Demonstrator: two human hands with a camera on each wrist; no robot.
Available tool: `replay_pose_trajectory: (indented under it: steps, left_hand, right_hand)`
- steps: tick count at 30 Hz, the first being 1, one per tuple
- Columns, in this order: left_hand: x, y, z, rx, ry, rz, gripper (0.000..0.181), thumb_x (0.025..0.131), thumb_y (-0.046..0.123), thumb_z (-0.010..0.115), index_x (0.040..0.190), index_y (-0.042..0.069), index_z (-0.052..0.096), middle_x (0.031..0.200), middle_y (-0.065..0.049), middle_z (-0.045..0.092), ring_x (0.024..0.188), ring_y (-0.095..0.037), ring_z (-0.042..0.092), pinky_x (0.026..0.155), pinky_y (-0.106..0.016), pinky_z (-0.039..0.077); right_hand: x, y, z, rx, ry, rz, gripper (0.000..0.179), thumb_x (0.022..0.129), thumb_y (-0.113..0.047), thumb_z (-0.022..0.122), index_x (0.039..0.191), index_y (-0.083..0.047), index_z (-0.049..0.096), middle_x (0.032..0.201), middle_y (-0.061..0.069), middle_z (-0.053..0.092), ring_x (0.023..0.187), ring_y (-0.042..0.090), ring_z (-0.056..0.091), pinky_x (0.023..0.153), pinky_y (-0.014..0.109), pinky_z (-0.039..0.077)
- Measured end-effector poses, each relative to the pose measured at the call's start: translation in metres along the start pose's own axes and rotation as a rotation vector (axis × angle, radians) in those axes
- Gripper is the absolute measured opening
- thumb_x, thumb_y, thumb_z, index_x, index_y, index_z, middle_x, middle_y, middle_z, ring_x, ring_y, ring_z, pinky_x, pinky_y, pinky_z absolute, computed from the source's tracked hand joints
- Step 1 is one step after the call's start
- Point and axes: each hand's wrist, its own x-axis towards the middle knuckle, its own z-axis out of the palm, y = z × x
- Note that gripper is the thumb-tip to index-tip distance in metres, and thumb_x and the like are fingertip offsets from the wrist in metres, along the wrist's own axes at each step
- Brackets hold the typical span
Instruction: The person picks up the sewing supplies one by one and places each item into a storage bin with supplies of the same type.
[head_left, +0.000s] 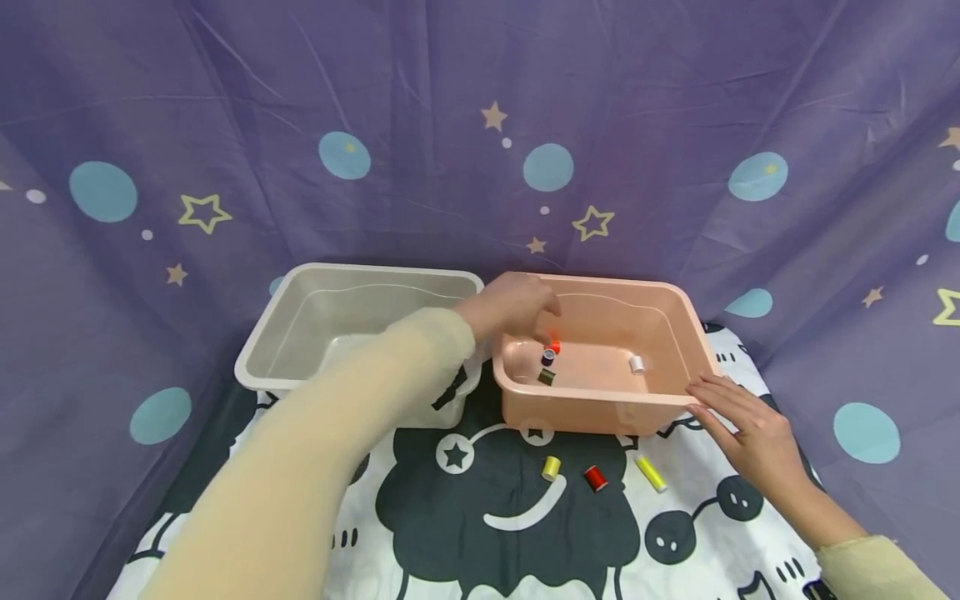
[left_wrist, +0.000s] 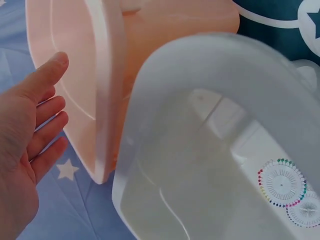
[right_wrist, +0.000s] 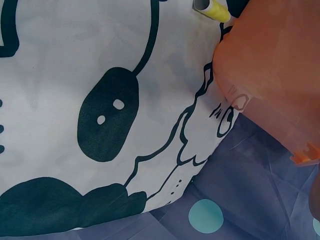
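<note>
My left hand [head_left: 519,305] is over the left end of the pink bin [head_left: 592,406], its fingers relaxed and, in the left wrist view, apart with nothing between them. Inside that bin, just below the fingertips, lies an orange-red thread spool [head_left: 554,347]. Beside it are a dark navy spool [head_left: 548,357] and an olive green spool [head_left: 547,377]; a white spool [head_left: 637,365] lies farther right. My right hand [head_left: 753,429] rests on the bin's front right corner, fingers straight along the rim. Only a sliver of it shows in the right wrist view.
A light grey bin [head_left: 251,367] stands to the left, holding round pin wheels [left_wrist: 282,184] with coloured heads. On the patterned cloth before the bins lie a yellow spool [head_left: 551,468], a red spool [head_left: 596,478] and a neon yellow spool [head_left: 650,474]. A purple curtain [head_left: 450,67] hangs behind.
</note>
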Motion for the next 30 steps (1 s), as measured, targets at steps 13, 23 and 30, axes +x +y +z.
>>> replay_pose_trajectory:
  steps: [13,23,30]
  left_hand:
    - [-0.036,0.005,-0.017,0.018,0.083,0.069,0.062,0.091,0.053,0.083,0.146,0.028,0.068,0.141,0.006,0.071,0.126,-0.020,0.068,0.104,-0.043,0.056]
    - [-0.064,0.006,-0.022,0.016,0.126,0.056,0.064,0.091,0.056,0.082,0.147,0.029,0.068,0.133,0.005,0.075,0.114,-0.018,0.071,0.095,-0.042,0.059]
    - [-0.087,0.013,-0.018,-0.030,0.169,0.113,0.059,0.090,0.054,0.084,0.142,0.028,0.072,0.138,0.009,0.071,0.110,-0.017,0.071,0.086,-0.040,0.060]
  right_hand:
    - [-0.002,0.000,0.000,0.002,-0.005,-0.006,0.032,0.096,-0.028,0.080,0.122,-0.008,0.081,0.125,0.014,0.077,0.122,0.043,0.070,0.120,0.011,0.026]
    - [-0.004,-0.002,-0.001,-0.008,-0.027,0.020,0.036,0.101,-0.038,0.074,0.122,-0.009,0.081,0.126,0.014,0.077,0.122,0.044,0.069,0.120,0.008,0.023]
    - [-0.004,-0.002,0.001,-0.007,-0.023,0.021,0.053,0.105,-0.055,0.060,0.121,-0.010,0.081,0.126,0.013,0.077,0.121,0.045,0.069,0.120,0.008,0.023]
